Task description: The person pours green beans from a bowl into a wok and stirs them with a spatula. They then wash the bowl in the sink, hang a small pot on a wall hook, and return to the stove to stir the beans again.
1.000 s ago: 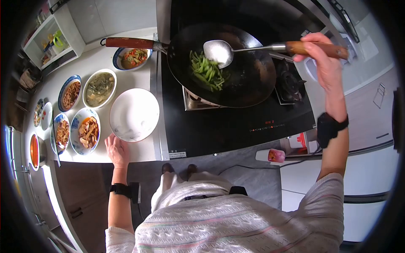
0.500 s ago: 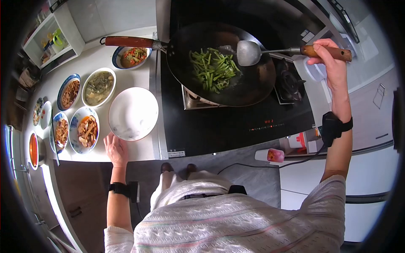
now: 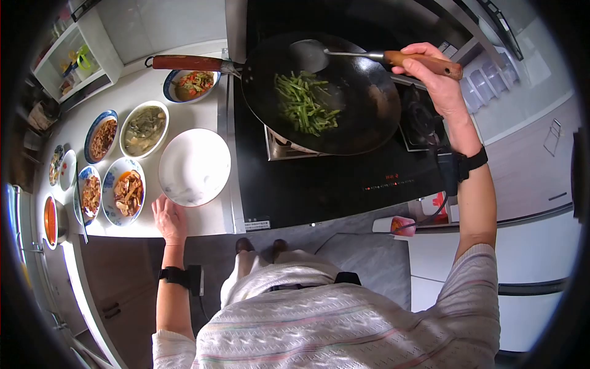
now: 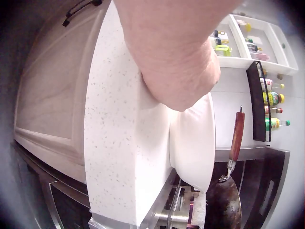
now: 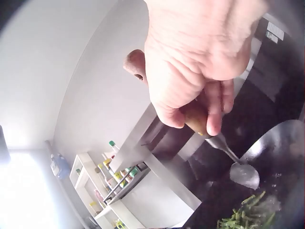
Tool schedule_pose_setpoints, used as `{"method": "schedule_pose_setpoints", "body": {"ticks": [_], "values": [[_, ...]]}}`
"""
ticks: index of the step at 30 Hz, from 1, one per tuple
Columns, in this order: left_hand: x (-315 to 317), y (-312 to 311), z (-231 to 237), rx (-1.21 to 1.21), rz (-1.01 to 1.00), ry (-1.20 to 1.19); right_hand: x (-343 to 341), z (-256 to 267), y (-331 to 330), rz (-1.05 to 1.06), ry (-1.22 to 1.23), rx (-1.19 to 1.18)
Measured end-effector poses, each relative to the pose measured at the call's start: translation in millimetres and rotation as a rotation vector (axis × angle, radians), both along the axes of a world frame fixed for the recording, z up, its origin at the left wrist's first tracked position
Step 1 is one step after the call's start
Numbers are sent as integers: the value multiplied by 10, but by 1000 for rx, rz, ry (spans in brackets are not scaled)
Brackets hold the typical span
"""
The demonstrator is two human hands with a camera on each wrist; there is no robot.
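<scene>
- Room's a kitchen: grey floor (image 3: 375, 264), white shelf unit (image 3: 101, 81) in the far left corner, bottles (image 4: 272, 98) on a rack in the left wrist view.
- Counter (image 3: 206, 222) is pale and speckled, looks hard and smooth. Bunch of filled dishes on its left half, including a white bowl of soup (image 3: 144, 130).
- Cooktop (image 3: 295, 197) is glossy black, probably slick and easy to smear. Lit red digits near the front edge.
- Wok (image 3: 353, 120) sits on it, dark and wide. I'd guess heavy, rigid and hot, so the long reddish handle (image 3: 187, 63) pointing left over the counter is the place to grab.
- Spatula (image 3: 356, 54) has its metal head inside the wok, on the far side. Should be stiff and fairly light; hold the wooden grip, since the metal is likely hot. Can't tell if the head touches the wok.
- White bowl (image 3: 195, 166) stands near the cooktop, only bare glaze inside. Looks like ceramic: breakable, slippery if greasy, best held by the rim or from below.
- Right hand (image 3: 433, 77) has its fingers wrapped round the spatula's grip.
- Left hand (image 3: 170, 220) is at the bowl's near side; can't tell if it's pinching the rim.
- Green pieces (image 3: 307, 101) lie heaped in the wok, probably soft-ish and slippery.
</scene>
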State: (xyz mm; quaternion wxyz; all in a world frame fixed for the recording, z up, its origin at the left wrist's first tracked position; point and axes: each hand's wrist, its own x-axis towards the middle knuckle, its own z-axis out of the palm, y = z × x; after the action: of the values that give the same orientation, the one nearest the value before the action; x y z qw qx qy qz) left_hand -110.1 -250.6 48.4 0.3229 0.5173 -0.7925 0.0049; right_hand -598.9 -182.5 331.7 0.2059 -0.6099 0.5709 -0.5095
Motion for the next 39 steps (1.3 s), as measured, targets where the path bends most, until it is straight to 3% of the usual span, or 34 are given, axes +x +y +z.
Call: {"method": "schedule_pose_setpoints", "body": {"ticks": [3,5,6,10,13,20,25,29,31,33,39], "values": [[19,1,-19,0,0,-12,197,184,83,134,45,85],[22,2,-23,3,-6,-22,304,387,159,253,302,162],[18,0,-23,4,-1,-16,350,494,199,292,316,150],[17,1,-11,16,-5,-8,493,844,476,246,351,95],[-19,8,12,8,-1,22,568,677,514,297,316,110],[5,3,-11,8,7,-9,434,294,363,93,417,49],[16,3,-6,29,-3,-5,470,399,533,122,516,87],[7,-2,-25,18,-1,6,436,494,653,41,516,69],[15,-3,-25,26,2,12,300,421,600,-6,316,38],[4,6,3,12,-4,8,233,339,502,-74,262,5],[37,-4,-31,37,9,-20,278,268,556,58,139,68]]}}
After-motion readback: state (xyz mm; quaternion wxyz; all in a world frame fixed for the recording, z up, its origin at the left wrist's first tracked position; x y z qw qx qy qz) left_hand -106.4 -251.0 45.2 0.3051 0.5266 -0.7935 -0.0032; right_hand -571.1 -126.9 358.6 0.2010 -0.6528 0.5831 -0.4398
